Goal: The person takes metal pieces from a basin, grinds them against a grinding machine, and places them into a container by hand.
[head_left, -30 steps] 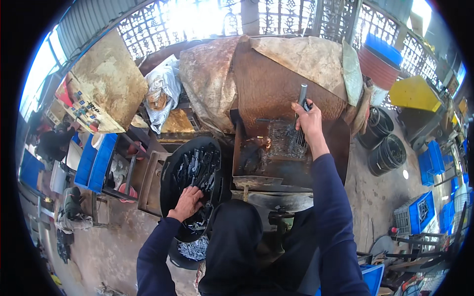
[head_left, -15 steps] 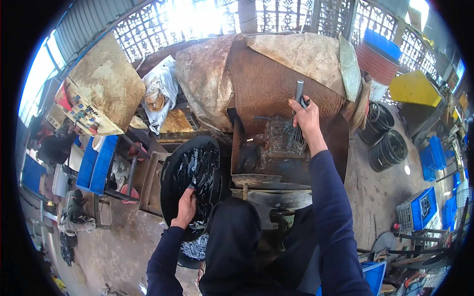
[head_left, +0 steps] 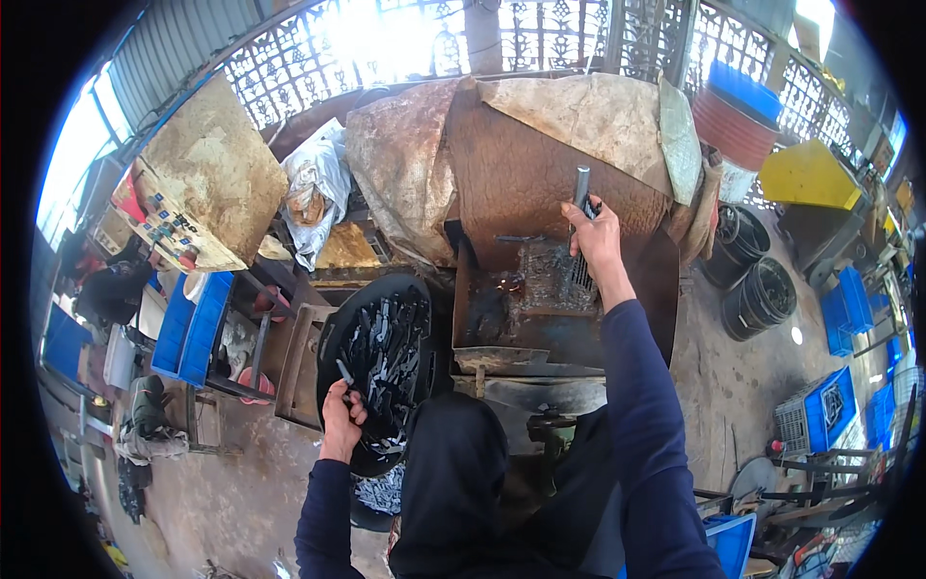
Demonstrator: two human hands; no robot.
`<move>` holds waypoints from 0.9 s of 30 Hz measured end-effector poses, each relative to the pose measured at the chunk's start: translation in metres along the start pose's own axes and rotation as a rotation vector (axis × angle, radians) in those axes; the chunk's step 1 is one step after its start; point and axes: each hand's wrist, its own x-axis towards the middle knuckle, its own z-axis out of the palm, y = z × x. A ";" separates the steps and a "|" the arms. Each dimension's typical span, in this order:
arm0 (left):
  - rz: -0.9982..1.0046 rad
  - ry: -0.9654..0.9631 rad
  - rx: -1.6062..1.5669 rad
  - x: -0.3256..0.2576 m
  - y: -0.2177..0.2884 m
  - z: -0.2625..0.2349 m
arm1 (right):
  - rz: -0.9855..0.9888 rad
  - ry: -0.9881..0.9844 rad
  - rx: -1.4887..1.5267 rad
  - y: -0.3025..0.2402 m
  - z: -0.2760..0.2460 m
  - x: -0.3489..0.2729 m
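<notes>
**A:** So, what does the head camera show?

**B:** Looking down from above, a person in dark blue sleeves stands at a rusty metal machine point(head_left: 540, 299). Their right hand point(head_left: 596, 232) is raised over its back part, fingers wrapped tightly round a grey metal lever point(head_left: 582, 188) that stands nearly upright. Below the hand, a small orange glow point(head_left: 508, 285) shows on the machine's dark bed.

**A:** And the other hand?

**B:** The left hand point(head_left: 342, 417) is low on the left, at the near rim of a round black basin point(head_left: 333, 338) that is full of small dark metal pieces point(head_left: 386, 352). The fingers are curled and pinching one of those pieces point(head_left: 344, 372), which sticks up from the hand. The basin sits just beside the machine, on its left.

**A:** What surrounds them?

**B:** Crumpled brown sheeting point(head_left: 579, 111) drapes over the machine's top. Blue crates point(head_left: 193, 323) stand to the left, black buckets point(head_left: 757, 280) and a yellow bin point(head_left: 805, 174) to the right, and a patterned metal fence point(head_left: 502, 34) runs along the back with bright daylight behind it. The ground point(head_left: 733, 386) is bare concrete.
</notes>
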 end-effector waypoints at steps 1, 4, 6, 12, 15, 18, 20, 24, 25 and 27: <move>-0.002 -0.005 -0.060 0.001 0.003 -0.003 | 0.000 -0.002 -0.003 0.000 0.000 -0.001; -0.001 -0.015 -0.179 0.002 0.008 -0.006 | 0.010 -0.005 -0.010 -0.003 0.001 -0.005; -0.006 -0.054 -0.316 0.002 0.000 0.003 | 0.032 -0.006 -0.025 -0.006 0.003 -0.007; -0.014 -0.098 -0.477 -0.016 -0.027 0.049 | 0.024 -0.017 0.000 0.002 0.005 -0.005; -0.092 -0.037 -0.369 -0.031 -0.038 0.070 | 0.014 0.009 -0.028 0.004 -0.003 -0.002; 0.045 -0.185 -0.112 0.001 -0.066 0.045 | 0.013 0.023 0.016 0.002 -0.014 0.005; 0.309 -0.074 0.278 0.007 -0.057 0.018 | -0.020 -0.003 -0.145 -0.021 0.008 -0.011; 0.457 -0.077 0.413 0.020 -0.017 0.036 | -0.300 0.246 -0.316 0.024 0.019 0.003; 0.351 0.002 0.280 -0.023 0.002 0.077 | -0.150 0.154 -0.223 0.019 0.025 -0.006; 0.313 -0.175 0.295 -0.018 0.027 0.100 | -0.238 0.261 -0.203 0.019 0.019 0.003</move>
